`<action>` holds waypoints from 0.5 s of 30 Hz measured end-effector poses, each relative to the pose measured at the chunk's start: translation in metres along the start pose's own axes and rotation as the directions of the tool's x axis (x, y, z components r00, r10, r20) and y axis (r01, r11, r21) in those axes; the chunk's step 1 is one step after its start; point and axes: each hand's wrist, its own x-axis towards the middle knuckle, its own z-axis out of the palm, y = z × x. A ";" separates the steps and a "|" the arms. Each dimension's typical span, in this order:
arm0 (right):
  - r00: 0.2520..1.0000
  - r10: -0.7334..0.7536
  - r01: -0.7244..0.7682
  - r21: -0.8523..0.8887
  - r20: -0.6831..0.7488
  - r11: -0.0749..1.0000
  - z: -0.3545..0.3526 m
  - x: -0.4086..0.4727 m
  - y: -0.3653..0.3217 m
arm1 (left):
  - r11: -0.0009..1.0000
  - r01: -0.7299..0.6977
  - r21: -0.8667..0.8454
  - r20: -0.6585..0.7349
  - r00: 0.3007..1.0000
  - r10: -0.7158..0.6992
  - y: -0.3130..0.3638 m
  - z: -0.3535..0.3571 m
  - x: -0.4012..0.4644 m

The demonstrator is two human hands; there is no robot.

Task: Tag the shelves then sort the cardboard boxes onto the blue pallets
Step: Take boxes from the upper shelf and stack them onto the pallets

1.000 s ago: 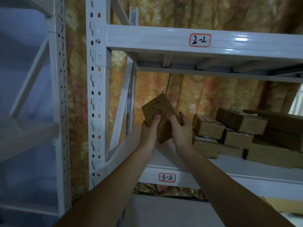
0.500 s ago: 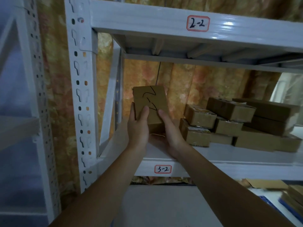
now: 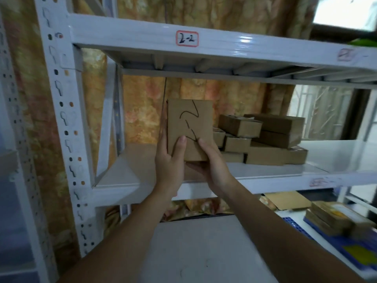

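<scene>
A small cardboard box (image 3: 188, 123) with black marker writing on its face stands upright in front of the middle shelf. My left hand (image 3: 170, 160) grips its left side, thumb on the front. My right hand (image 3: 210, 162) cups its lower right corner from underneath. A pile of several cardboard boxes (image 3: 263, 137) rests on that shelf (image 3: 336, 158) to the right. The beam above carries a red-bordered tag reading 2-2 (image 3: 187, 38). A blue pallet (image 3: 318, 231) lies at the lower right with flat brown packages (image 3: 334, 218) on it.
The white rack upright (image 3: 61, 111) with punched holes stands to the left. A patterned orange curtain (image 3: 142, 107) hangs behind the rack. A flat cardboard sheet (image 3: 287, 201) lies below the shelf. Grey floor (image 3: 193, 252) spreads beneath my arms. A window (image 3: 324, 113) shows at the right.
The box has turned from tilted to upright in my hands and sits slightly further right. The view has swung right and down, revealing the blue pallet. My arms now hide the 3-2 tag.
</scene>
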 end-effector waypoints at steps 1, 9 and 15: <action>1.000 -0.020 0.020 -0.013 -0.005 1.000 -0.009 -0.010 -0.008 | 1.000 -0.011 -0.010 0.002 1.000 0.011 0.004 0.010 -0.009; 0.962 -0.112 0.071 -0.167 -0.250 0.983 -0.118 -0.126 -0.058 | 0.992 0.056 -0.110 0.111 0.993 -0.044 0.021 0.126 -0.120; 0.910 -0.109 0.026 -0.209 -0.401 0.978 -0.213 -0.231 -0.091 | 0.960 0.177 -0.216 0.246 0.962 -0.121 0.039 0.220 -0.218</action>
